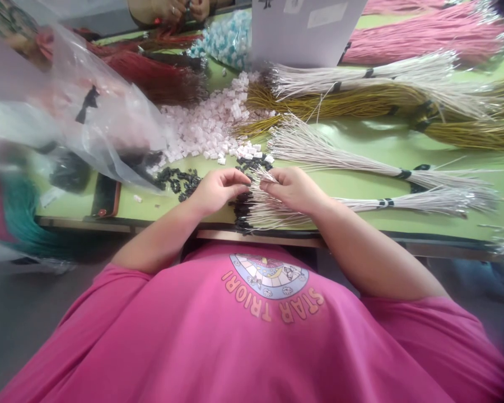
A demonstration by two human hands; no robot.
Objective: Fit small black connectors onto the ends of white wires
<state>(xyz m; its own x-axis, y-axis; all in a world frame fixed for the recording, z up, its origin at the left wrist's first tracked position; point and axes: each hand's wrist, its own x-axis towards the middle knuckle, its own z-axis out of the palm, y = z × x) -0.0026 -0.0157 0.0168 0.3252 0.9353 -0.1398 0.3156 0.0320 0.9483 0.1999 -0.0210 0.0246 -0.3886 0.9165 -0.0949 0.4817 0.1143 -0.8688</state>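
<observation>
My right hand is closed around the ends of several thin white wires, just above a tied bundle of the same wires. Facing it, my left hand has thumb and forefinger brought together in a pinch; whatever lies between these fingertips is too small to make out. Small black plastic pieces lie beneath and between the hands, partly covered by the wire ends. More black pieces sit in a heap by my left wrist.
A pile of small white connectors spreads beyond my hands. White wire bundles, yellow wires and pink wires lie to the right. Left are a plastic bag, a phone and green wires. Another person's hands show across the table.
</observation>
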